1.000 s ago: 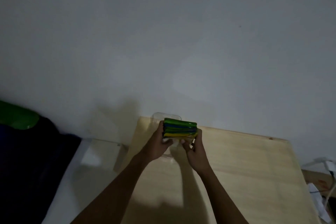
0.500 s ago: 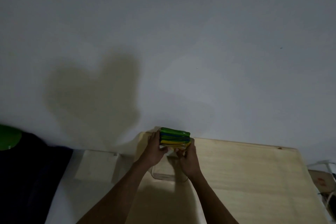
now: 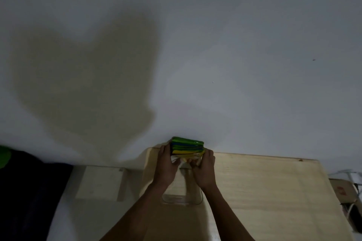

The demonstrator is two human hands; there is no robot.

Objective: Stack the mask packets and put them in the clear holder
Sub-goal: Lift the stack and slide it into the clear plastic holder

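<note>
- Your two forearms come up from the bottom centre of the frame, one on each side, both bare.
- One clear holder (image 3: pixel 181 199) sits on the wooden table (image 3: pixel 264 191) in the lower middle, between your wrists; only its near rounded wall is plain, the rest is hidden by your hands.
- Your left hand (image 3: pixel 166 164) is clamped on the left end of the mask packets (image 3: pixel 187 146), fingers curled round the stack.
- Your right hand (image 3: pixel 203 166) grips the right end the same way, thumb side toward centre.
- One stack of packets, held level just above centre-bottom, over the far part of the holder. Layers show green on top, then blue, then yellow, with a pale one lowest. Exact packet count cannot be told, edges blur together.
- Left of the table, lower left: one pale flat panel (image 3: pixel 100 182) on a white surface.
- Far left edge: one dark mass with a green patch (image 3: pixel 4 155) above it.
- Right edge: one brown cardboard box (image 3: pixel 342 190).
- Behind everything, a plain grey wall (image 3: pixel 254 45) with one big shadow (image 3: pixel 84 84) at left.
</note>
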